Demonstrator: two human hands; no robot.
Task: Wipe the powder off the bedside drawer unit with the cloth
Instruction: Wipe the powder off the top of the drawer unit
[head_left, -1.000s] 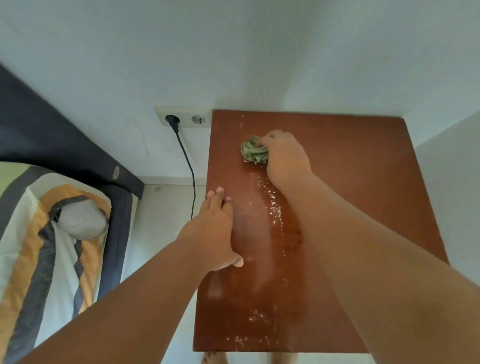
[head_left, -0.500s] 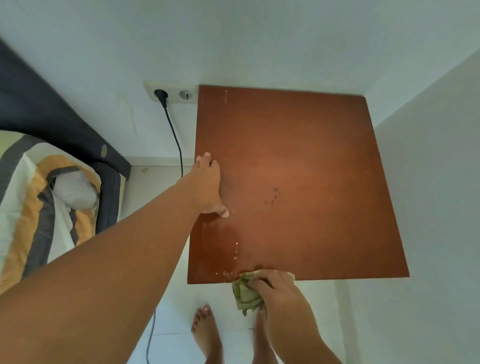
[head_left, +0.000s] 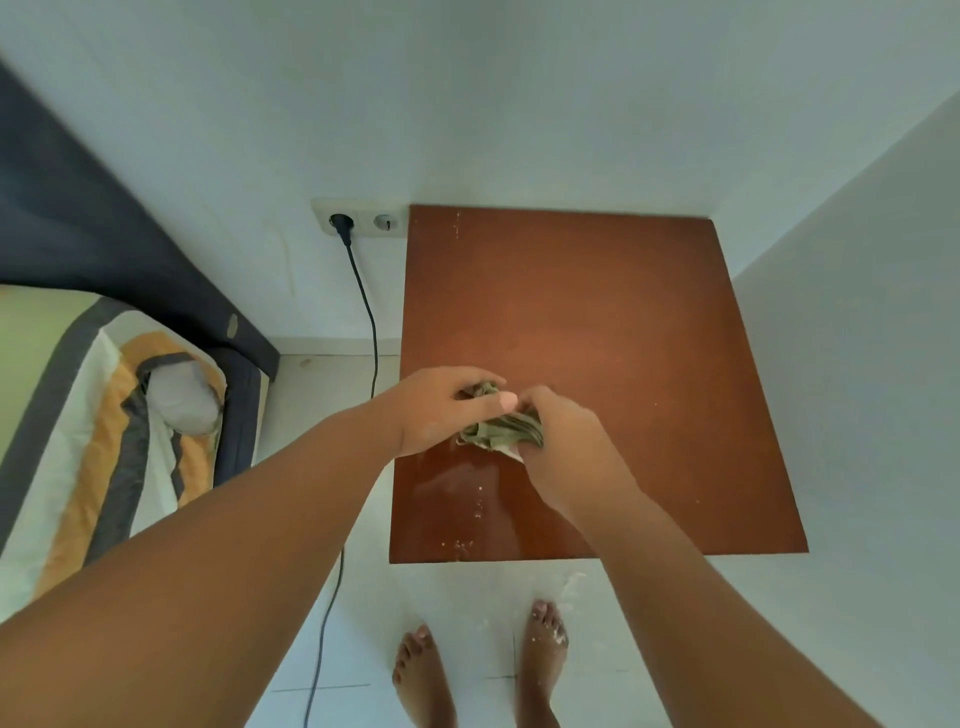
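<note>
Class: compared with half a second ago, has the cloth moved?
Yes. The cloth has moved from beyond the drawer unit's front edge back over its top, now gripped by both hands.

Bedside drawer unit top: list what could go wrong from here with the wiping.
1. Both hands, left hand and right hand, bunch the cloth above the drawer unit; shaking it may drop powder back onto wiped wood.
2. Powder specks near the front edge and a thin line at the back could be missed.
3. Powder on the floor by the bare feet may spread or be slippery.
</note>
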